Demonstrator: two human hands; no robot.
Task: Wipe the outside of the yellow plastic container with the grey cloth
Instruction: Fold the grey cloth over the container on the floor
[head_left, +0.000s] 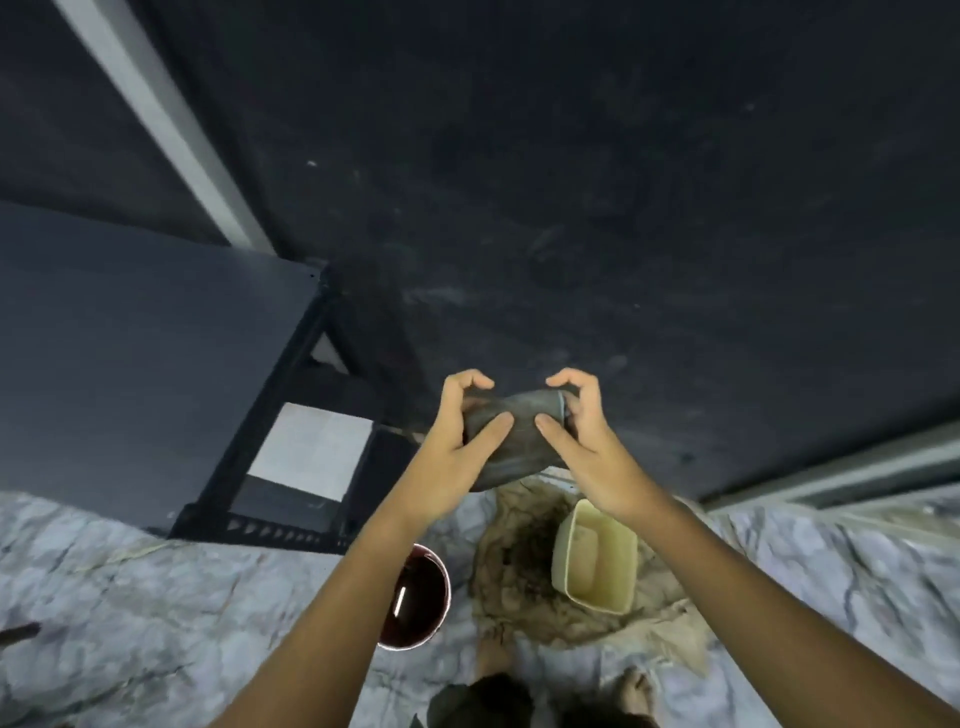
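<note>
Both my hands hold the grey cloth up in front of me, bunched between them. My left hand grips its left end and my right hand grips its right end, thumbs on the near side. Below my right forearm, the pale yellow plastic container lies open on a beige rag on the floor, apart from the cloth and both hands.
A dark red bucket with a white rim stands left of the container. The beige rag is spread under the container on the marbled floor. A dark metal frame stands at the left against the dark wall.
</note>
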